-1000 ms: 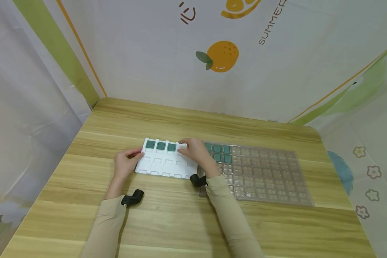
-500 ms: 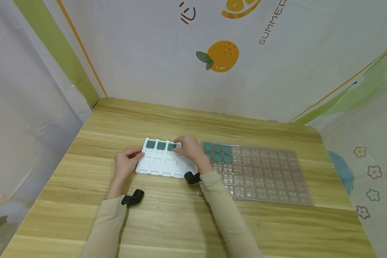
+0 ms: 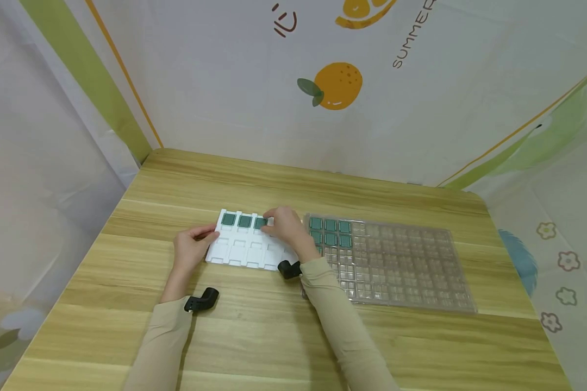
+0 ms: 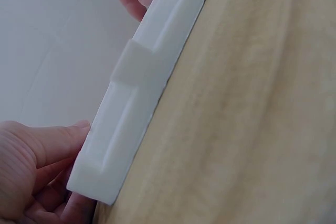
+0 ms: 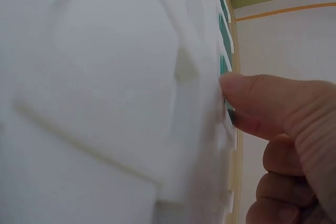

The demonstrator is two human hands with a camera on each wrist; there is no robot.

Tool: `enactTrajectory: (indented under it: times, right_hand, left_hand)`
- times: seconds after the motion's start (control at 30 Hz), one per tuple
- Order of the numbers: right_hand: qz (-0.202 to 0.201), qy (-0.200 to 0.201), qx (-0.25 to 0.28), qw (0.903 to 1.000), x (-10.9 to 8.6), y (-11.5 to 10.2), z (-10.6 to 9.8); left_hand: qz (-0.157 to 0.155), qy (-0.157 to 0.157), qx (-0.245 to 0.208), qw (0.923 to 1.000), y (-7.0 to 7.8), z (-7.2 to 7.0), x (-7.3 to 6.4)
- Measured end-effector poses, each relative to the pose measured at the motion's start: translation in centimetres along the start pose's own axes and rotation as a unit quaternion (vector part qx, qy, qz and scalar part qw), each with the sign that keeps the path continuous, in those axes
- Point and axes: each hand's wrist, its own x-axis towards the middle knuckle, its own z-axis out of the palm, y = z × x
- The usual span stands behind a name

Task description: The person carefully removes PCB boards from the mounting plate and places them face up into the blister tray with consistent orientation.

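A white plastic tray [image 3: 239, 251] with moulded pockets lies tilted on the table, and small green square chips [image 3: 228, 219] sit along its far row. My left hand [image 3: 189, 248] grips its left edge; in the left wrist view the thumb [image 4: 65, 137] is on the upper side with fingers curled underneath. At the third chip [image 3: 260, 223] from the left, my right hand [image 3: 286, 226] pinches with thumb and forefinger. The right wrist view shows the thumb [image 5: 252, 90] covering part of that green chip; its other fingers are curled.
Right of the white tray lies a large clear plastic tray [image 3: 411, 266] with many small pockets. Several green chips [image 3: 330, 225] fill its far left corner. The wooden table [image 3: 254, 336] meets a printed curtain [image 3: 225, 81] at the back.
My right hand has moved left along the white tray's far row, from beside the third chip onto it. My left hand has stayed at the tray's left edge.
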Motion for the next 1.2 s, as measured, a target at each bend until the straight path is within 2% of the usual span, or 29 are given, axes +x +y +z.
enactTrajectory:
  times: [0.2, 0.67, 1.2]
  right_hand:
    - [0.017, -0.006, -0.001, 0.9998, 0.2, -0.1, 0.1]
    - [-0.004, 0.008, -0.014, 0.9999, 0.0, -0.1, 0.2]
    - [-0.041, 0.048, -0.018, 0.9979, -1.8, 0.5, -0.5]
  left_hand:
    - [0.003, 0.000, -0.002, 1.0000, 0.0, 0.0, -0.1]
    - [0.008, 0.001, -0.008, 0.9999, 0.0, 0.0, -0.1]
    - [0.017, 0.007, -0.003, 0.9998, -0.1, 0.0, 0.0]
